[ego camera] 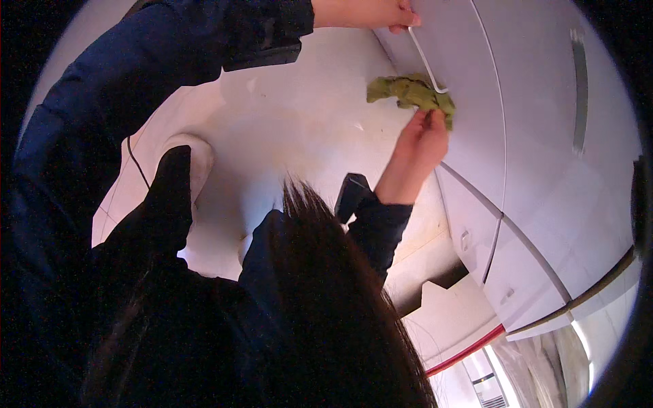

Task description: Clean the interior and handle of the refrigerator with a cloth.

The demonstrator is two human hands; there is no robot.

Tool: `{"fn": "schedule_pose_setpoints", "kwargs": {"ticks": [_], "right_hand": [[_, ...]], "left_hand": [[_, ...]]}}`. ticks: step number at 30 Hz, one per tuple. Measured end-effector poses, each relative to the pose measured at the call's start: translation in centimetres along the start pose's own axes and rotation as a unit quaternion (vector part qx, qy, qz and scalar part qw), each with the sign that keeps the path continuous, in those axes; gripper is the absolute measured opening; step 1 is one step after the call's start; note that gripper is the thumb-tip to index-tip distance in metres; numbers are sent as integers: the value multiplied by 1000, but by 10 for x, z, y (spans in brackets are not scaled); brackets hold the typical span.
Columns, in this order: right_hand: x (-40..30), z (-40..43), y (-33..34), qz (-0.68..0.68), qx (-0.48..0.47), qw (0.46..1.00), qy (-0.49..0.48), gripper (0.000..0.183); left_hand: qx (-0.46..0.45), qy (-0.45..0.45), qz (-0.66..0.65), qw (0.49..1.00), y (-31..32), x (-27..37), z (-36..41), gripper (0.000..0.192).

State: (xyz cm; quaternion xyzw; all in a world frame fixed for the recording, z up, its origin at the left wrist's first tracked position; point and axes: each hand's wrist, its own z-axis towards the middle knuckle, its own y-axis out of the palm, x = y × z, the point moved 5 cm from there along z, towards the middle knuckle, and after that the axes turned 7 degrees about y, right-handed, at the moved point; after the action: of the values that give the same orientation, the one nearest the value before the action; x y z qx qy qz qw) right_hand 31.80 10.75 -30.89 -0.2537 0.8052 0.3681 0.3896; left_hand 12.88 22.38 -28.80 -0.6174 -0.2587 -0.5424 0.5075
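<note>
At the top edge, my left hand (377,14) reaches in from the left, partly cut off by the frame. Its fingers close around the upper end of a thin white bent rod (424,58). I cannot tell if this rod is fixed to the pale cabinet front (469,127) beside it. Below it, my right hand (421,145) pinches a crumpled olive-green cloth (413,91) between thumb and fingers. The cloth lies against the cabinet front, around the rod's lower end.
Long seams divide the cabinet front, which carries a grey recessed handle (579,94). Pale floor (306,102) stretches below, with a light-coloured shoe (201,153) and a dark cable (136,163). Dark hair (326,285) hides much of the lower middle. A red strip (467,352) runs at lower right.
</note>
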Motion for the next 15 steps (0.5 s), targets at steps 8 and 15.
{"fn": "schedule_pose_setpoints", "kwargs": {"ticks": [8,15], "right_hand": [[-5,1,-2,29,22,999,12,14],[-2,8,-14,-456,-131,845,-248,18]], "left_hand": [[18,1,-3,1000,-4,-5,0,30],[10,-15,56,998,0,10,-5,30]]}}
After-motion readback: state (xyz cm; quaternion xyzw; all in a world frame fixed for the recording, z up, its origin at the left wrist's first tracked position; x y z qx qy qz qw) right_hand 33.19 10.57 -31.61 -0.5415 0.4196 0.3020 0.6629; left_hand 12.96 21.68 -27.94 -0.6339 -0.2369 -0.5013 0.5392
